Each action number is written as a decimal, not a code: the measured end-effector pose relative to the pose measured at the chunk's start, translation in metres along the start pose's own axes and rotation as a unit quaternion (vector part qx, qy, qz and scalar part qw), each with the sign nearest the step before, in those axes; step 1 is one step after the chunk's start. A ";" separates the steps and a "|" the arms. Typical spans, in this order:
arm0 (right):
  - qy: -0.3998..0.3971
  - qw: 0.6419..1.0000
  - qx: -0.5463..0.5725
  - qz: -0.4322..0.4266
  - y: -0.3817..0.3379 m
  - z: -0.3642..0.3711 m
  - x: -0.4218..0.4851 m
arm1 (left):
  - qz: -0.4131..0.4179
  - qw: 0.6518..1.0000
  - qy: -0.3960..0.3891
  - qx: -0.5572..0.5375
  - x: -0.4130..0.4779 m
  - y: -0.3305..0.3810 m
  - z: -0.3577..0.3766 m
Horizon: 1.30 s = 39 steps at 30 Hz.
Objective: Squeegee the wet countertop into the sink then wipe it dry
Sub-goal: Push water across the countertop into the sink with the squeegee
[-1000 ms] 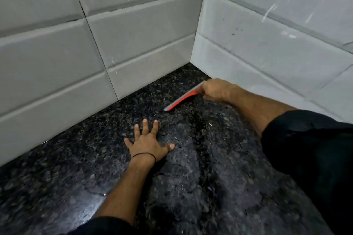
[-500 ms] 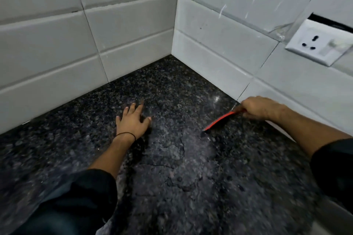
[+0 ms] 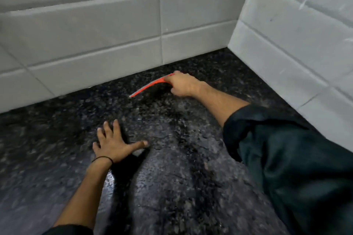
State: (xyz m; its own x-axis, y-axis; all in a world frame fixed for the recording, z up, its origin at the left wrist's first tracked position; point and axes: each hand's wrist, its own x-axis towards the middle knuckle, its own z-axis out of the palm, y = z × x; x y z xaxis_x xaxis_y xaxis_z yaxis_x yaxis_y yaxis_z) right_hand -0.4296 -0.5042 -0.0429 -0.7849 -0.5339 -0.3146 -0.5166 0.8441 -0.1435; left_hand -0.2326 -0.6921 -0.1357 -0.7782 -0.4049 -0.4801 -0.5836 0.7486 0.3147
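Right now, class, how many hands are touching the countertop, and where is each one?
1 for certain: the left hand lies flat, fingers spread, on the wet countertop. The right hand holds the red squeegee near the tiled back wall; whether it touches the stone is unclear.

The dark speckled counter (image 3: 57, 139) is wet and glossy, meeting white tiled walls at a corner. A left hand (image 3: 112, 145) lies flat on it; a red squeegee's (image 3: 149, 87) edge touches it.
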 end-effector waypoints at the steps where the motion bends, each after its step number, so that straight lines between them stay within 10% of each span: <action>1: 0.011 1.000 -0.011 -0.004 -0.016 0.000 0.014 | -0.002 1.000 -0.012 0.027 0.000 -0.006 0.002; 11: 0.020 0.998 -0.062 0.009 -0.054 0.010 0.059 | -0.018 0.994 -0.035 0.100 0.012 -0.001 0.008; 31: -0.155 0.963 -0.192 0.113 0.100 0.023 -0.222 | 0.079 0.993 0.090 0.016 -0.051 -0.025 0.030; 39: -0.058 0.994 -0.088 0.039 0.020 -0.005 -0.160 | -0.071 0.993 0.097 -0.013 -0.084 -0.097 0.022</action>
State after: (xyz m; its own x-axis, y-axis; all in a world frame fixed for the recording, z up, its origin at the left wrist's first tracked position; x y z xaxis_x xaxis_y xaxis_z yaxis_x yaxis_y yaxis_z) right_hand -0.3157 -0.4022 0.0095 -0.7859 -0.4491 -0.4250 -0.5155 0.8555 0.0493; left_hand -0.1054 -0.7192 -0.1444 -0.7162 -0.6010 -0.3548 -0.6945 0.6641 0.2768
